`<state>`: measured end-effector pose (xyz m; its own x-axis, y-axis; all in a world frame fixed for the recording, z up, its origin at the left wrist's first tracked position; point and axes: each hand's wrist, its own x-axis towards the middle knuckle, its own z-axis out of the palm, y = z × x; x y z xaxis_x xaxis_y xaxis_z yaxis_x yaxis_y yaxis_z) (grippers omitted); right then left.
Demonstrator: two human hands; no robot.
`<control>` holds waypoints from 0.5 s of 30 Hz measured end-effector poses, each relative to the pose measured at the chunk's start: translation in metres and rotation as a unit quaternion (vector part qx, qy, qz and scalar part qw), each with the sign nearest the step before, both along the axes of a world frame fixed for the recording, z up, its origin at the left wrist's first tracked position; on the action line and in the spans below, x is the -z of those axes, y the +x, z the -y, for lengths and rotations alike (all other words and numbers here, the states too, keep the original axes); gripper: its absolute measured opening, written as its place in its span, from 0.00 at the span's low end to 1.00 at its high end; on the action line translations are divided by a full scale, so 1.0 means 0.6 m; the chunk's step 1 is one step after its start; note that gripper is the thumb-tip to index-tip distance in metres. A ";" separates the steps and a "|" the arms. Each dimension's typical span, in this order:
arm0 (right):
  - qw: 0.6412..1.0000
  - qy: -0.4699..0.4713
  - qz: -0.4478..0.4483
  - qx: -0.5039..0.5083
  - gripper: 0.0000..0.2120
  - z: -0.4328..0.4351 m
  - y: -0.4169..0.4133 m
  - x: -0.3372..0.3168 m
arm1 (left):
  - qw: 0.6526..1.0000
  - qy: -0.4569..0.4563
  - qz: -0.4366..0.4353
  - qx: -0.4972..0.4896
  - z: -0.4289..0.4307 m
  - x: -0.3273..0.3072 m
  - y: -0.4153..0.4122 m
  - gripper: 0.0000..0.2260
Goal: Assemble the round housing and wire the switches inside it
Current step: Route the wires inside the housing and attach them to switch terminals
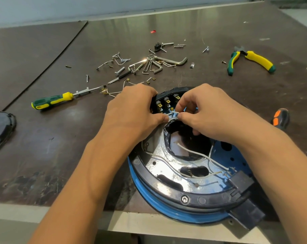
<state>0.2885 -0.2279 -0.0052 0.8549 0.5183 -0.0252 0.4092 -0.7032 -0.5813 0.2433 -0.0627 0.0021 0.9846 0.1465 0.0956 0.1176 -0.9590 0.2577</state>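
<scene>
White wire (pixel 173 113) is pinched between the left hand (pixel 133 110) and right hand (pixel 207 111) beside the switches (pixel 166 103) in the round housing (pixel 193 199) on the bench (pixel 61 138).

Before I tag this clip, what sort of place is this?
Likely a repair workbench: screws and hex keys scattered on the table, screwdriver and pliers nearby, left hand and right hand pinching a white wire in an open round housing.

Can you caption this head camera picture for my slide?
Left hand and right hand pinch a white wire beside the switches in the round housing; screwdriver and pliers lie behind.
</scene>
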 end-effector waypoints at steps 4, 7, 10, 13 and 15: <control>1.000 -0.001 -0.004 -0.001 0.07 0.002 -0.001 -0.001 | 0.998 -0.034 -0.029 0.039 -0.016 -0.005 -0.003 0.33; 1.000 0.002 -0.003 -0.003 0.08 0.001 -0.002 -0.001 | 0.997 -0.044 -0.031 0.053 -0.024 -0.005 -0.007 0.35; 1.000 0.001 -0.001 -0.007 0.08 0.001 -0.003 -0.002 | 0.998 -0.036 -0.014 0.059 -0.021 -0.004 -0.009 0.32; 1.000 0.000 -0.002 -0.016 0.09 0.002 -0.003 -0.003 | 0.998 -0.032 0.002 0.054 -0.017 -0.005 -0.009 0.28; 1.000 0.003 -0.003 -0.019 0.10 0.003 -0.004 -0.004 | 0.998 -0.033 0.007 0.051 -0.015 -0.005 -0.009 0.24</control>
